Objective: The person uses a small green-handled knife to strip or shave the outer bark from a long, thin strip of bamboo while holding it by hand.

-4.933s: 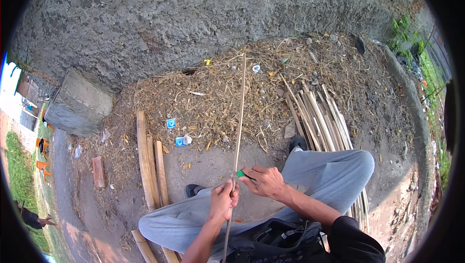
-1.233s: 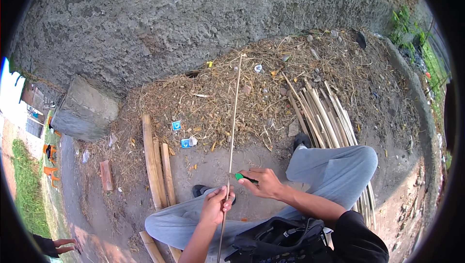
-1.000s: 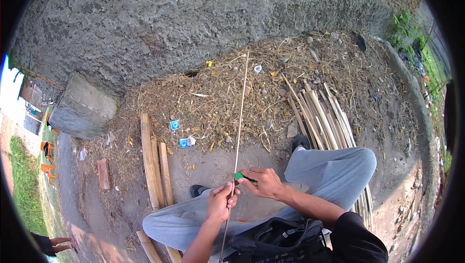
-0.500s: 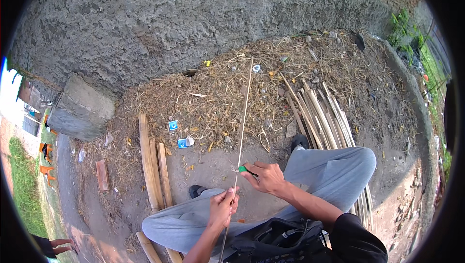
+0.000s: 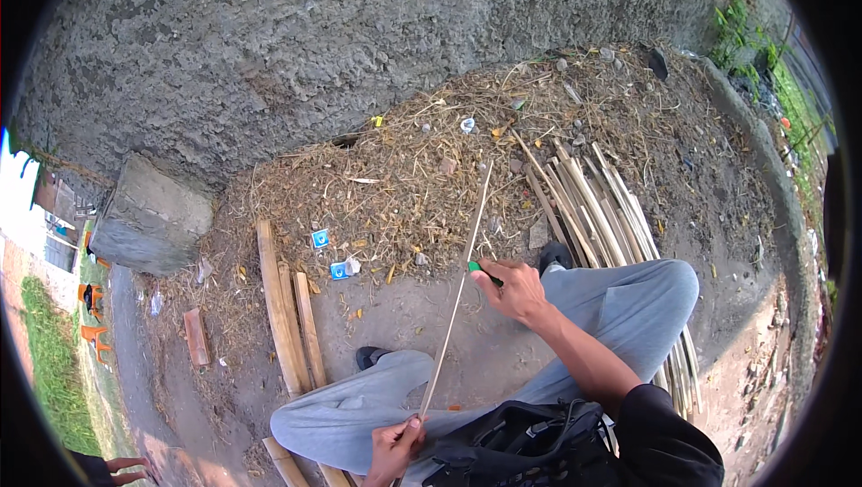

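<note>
A long, thin bamboo strip point(image 5: 451, 324) slants from my lap up and away over the ground. My left hand point(image 5: 393, 451) is closed around its near part, low beside my left leg. Farther up, my right hand point(image 5: 518, 291) grips a small tool with a green end point(image 5: 473, 266) and a dark part; its exact kind is mostly hidden by the fingers. The green end lies against the strip or very close to it. Both my knees, in grey trousers point(image 5: 628, 303), are bent out to the sides.
Bamboo slats point(image 5: 603, 209) lie bundled at the right, with thicker bamboo pieces point(image 5: 280, 307) on the left. A rough wall point(image 5: 359, 29) rises ahead, a concrete block point(image 5: 154, 213) at its left. Dry litter point(image 5: 395, 200) and a brick point(image 5: 196, 337) are on the ground. Another person's hand point(image 5: 127, 471) shows lower left.
My left hand has moved down the strip toward my lap. My right hand with the tool has gone up and slightly right. The strip's far tip has come nearer.
</note>
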A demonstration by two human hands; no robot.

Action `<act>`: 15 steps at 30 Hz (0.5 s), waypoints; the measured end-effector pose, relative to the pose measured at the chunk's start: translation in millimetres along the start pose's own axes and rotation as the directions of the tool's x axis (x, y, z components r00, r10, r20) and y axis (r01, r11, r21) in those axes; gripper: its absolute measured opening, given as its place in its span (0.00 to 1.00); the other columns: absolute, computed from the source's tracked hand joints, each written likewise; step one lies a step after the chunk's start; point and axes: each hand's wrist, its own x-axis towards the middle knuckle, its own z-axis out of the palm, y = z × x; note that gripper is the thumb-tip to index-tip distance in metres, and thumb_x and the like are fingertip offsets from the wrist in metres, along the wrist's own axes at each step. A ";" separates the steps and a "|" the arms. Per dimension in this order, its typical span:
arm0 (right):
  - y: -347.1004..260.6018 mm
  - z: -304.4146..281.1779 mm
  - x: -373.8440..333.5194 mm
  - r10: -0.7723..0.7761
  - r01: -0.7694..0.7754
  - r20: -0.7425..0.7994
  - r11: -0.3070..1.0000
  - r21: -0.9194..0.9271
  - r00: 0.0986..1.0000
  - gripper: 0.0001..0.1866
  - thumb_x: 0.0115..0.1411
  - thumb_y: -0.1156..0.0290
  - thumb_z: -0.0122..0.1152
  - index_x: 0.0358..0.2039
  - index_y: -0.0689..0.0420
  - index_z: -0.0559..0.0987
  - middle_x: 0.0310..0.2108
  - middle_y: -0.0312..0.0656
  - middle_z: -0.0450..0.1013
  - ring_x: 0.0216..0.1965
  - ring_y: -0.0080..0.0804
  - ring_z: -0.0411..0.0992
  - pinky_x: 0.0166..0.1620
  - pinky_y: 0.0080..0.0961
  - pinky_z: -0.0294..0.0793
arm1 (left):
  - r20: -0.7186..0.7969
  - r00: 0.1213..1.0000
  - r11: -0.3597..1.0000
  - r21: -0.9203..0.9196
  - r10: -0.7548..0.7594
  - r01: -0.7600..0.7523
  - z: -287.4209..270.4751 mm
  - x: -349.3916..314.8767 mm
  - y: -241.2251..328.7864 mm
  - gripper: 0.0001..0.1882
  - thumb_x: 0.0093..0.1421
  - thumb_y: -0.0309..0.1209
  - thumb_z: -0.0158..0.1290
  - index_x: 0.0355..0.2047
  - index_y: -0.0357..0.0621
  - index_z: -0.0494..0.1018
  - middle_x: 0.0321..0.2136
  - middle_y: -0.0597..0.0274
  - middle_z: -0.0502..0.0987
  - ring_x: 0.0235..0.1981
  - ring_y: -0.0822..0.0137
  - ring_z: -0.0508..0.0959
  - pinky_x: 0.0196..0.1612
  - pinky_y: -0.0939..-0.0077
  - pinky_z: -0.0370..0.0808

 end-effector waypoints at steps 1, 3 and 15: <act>-3.3 1.0 -0.2 -0.001 0.001 -0.005 1.000 0.000 1.000 0.17 0.63 0.54 0.60 0.41 0.53 0.83 0.26 0.45 0.79 0.23 0.48 0.76 0.26 0.42 0.75 | 0.001 1.000 1.000 0.003 0.004 -0.004 1.1 -2.6 3.8 0.16 0.70 0.34 0.49 0.44 0.31 0.77 0.20 0.68 0.71 0.16 0.81 0.64 0.19 0.84 0.62; -9.8 2.6 -1.0 0.103 -0.100 0.089 0.994 -0.038 0.991 0.17 0.62 0.54 0.60 0.41 0.54 0.83 0.28 0.45 0.80 0.23 0.47 0.77 0.27 0.42 0.75 | -0.096 0.990 0.991 0.100 0.102 -0.092 6.6 -14.6 14.5 0.21 0.69 0.41 0.51 0.20 0.45 0.70 0.14 0.74 0.64 0.16 0.79 0.61 0.20 0.82 0.56; 29.2 -4.7 17.5 0.137 -0.138 -0.052 0.990 -0.029 0.989 0.19 0.63 0.52 0.59 0.41 0.53 0.84 0.31 0.46 0.80 0.24 0.45 0.78 0.29 0.40 0.76 | -0.086 0.986 0.990 0.017 -0.140 0.142 -5.8 -77.8 1.7 0.24 0.71 0.43 0.46 0.17 0.48 0.68 0.12 0.75 0.62 0.14 0.81 0.59 0.18 0.83 0.53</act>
